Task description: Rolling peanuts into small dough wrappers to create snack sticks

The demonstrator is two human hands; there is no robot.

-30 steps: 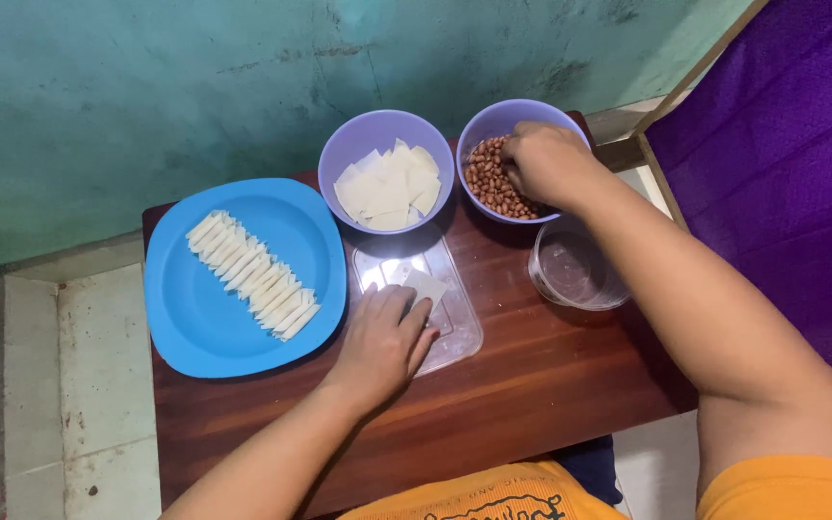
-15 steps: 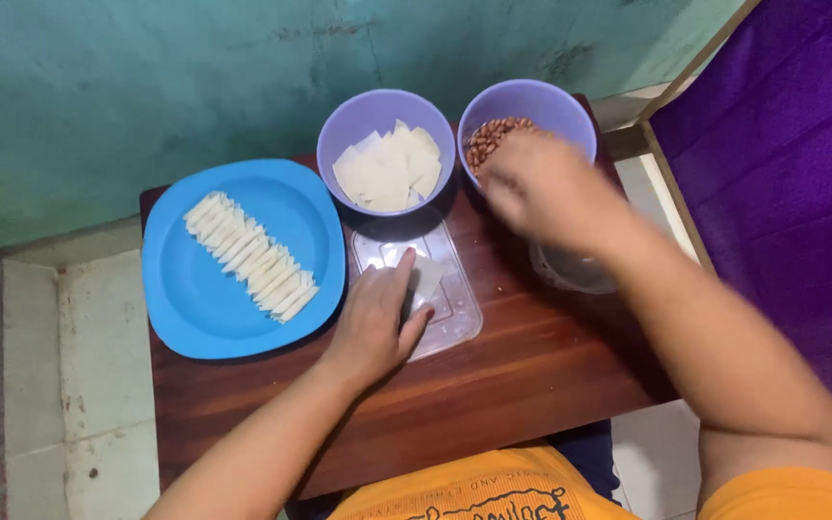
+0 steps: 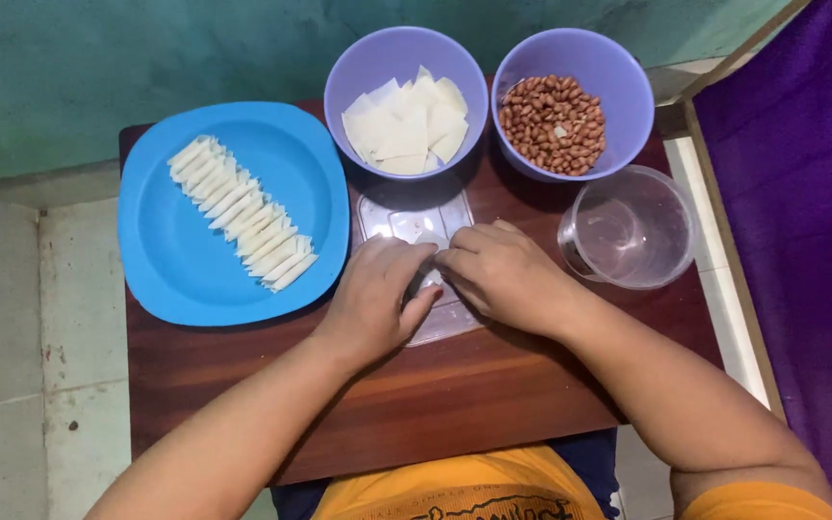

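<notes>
My left hand (image 3: 377, 294) and my right hand (image 3: 498, 274) meet, fingertips together, over a clear plastic lid (image 3: 414, 217) lying flat on the small wooden table (image 3: 416, 395). A small white wrapper piece (image 3: 432, 238) shows between the fingers; what else they pinch is hidden. Behind the lid a purple bowl (image 3: 353, 72) holds white square wrappers (image 3: 404, 123). To its right a second purple bowl (image 3: 618, 82) holds brown peanuts (image 3: 553, 123).
A blue plate (image 3: 180, 265) at the left carries a diagonal row of several white rolled sticks (image 3: 241, 212). A clear round plastic container (image 3: 630, 229) stands right of my right hand. The table's edges drop to a tiled floor and a purple cloth (image 3: 801, 193).
My right hand left the peanut bowl and came down to the clear lid. My left hand, flat on the lid before, now curls to meet it.
</notes>
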